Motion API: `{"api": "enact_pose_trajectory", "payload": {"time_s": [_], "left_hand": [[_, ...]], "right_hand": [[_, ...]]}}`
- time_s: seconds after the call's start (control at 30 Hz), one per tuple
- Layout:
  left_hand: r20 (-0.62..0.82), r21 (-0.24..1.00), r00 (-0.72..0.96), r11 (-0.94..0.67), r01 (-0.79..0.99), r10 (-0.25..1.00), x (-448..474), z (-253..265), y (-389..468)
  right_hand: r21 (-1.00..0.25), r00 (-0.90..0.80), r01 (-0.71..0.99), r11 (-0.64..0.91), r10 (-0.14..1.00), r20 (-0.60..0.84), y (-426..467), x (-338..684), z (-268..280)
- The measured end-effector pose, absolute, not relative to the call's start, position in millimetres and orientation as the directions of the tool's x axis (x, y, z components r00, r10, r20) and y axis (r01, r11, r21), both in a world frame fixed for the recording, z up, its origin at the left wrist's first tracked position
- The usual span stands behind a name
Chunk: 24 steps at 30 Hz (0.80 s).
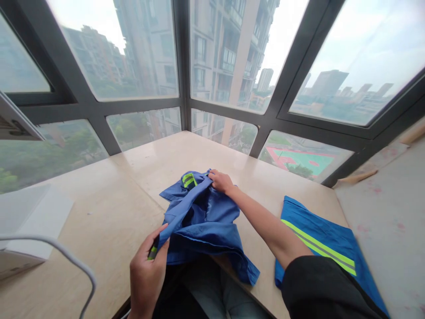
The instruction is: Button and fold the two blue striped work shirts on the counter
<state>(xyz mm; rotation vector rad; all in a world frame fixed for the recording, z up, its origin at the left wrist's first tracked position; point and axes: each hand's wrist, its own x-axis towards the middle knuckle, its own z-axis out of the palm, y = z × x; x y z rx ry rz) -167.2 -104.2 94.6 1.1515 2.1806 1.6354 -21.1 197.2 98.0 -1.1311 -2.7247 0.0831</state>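
A crumpled blue work jacket [215, 206] with yellow-green reflective strips lies on the pale stone surface in front of me, part of it hanging over the near edge. Its edge is stretched between both hands. My left hand [149, 261] pinches the near-left end, where a bit of yellow-green strip shows by the fingers. At the far end, the closed fingers of my right hand [220, 180] grip the cloth near its top. Folds hide much of the garment's inside.
To the right lies a folded blue garment [318, 223] with a yellow-green and grey stripe. A white box [33, 221] stands at the left, with a grey cable [66, 252] curving in front. Windows [229, 57] with dark frames enclose the counter [113, 212].
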Motion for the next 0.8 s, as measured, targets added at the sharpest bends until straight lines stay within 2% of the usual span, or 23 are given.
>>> {"api": "enact_pose_trajectory", "payload": {"time_s": [0.13, 0.2, 0.3, 0.4, 0.5, 0.57, 0.63, 0.73, 0.8], "left_hand": [[0.4, 0.818, -0.663, 0.08, 0.57, 0.633, -184.9, 92.9, -83.7], [0.499, 0.756, -0.61, 0.034, 0.653, 0.616, -191.0, 97.8, -65.2], [0.66, 0.664, -0.545, -0.06, 0.745, 0.517, -192.4, 118.3, -33.9], [0.745, 0.649, -0.578, -0.163, 0.743, 0.332, -184.0, 150.8, -8.8], [0.705, 0.702, -0.697, -0.266, 0.661, 0.13, -170.3, 184.7, 3.2], [0.651, 0.738, -0.754, -0.299, 0.605, 0.084, -161.0, 204.3, 4.7], [0.614, 0.771, -0.779, -0.306, 0.558, 0.127, -152.3, 219.7, 4.4], [0.567, 0.812, -0.778, -0.345, 0.471, 0.27, -138.2, 231.3, 7.3], [0.531, 0.838, -0.73, -0.395, 0.376, 0.431, -126.2, 228.6, 13.9]], "right_hand": [[-0.317, -0.555, 0.653, 0.687, 0.72, 0.416, 205.3, 28.3, 120.7], [-0.471, -0.402, 0.543, 0.695, 0.708, 0.581, 200.2, 54.0, 139.5], [-0.644, -0.128, 0.389, 0.659, 0.731, 0.671, 178.4, 89.1, 178.9], [-0.649, 0.047, 0.318, 0.691, 0.672, 0.739, 146.0, 118.5, 229.1], [-0.511, 0.155, 0.404, 0.759, 0.493, 0.856, 112.6, 139.0, 278.3], [-0.505, 0.184, 0.447, 0.739, 0.476, 0.86, 95.2, 144.3, 302.0], [-0.587, 0.146, 0.39, 0.71, 0.581, 0.801, 85.2, 141.8, 313.6], [-0.789, -0.053, 0.227, 0.571, 0.816, 0.575, 84.8, 126.1, 306.4], [-0.887, -0.15, 0.154, 0.435, 0.898, 0.414, 91.5, 111.0, 288.5]]}}
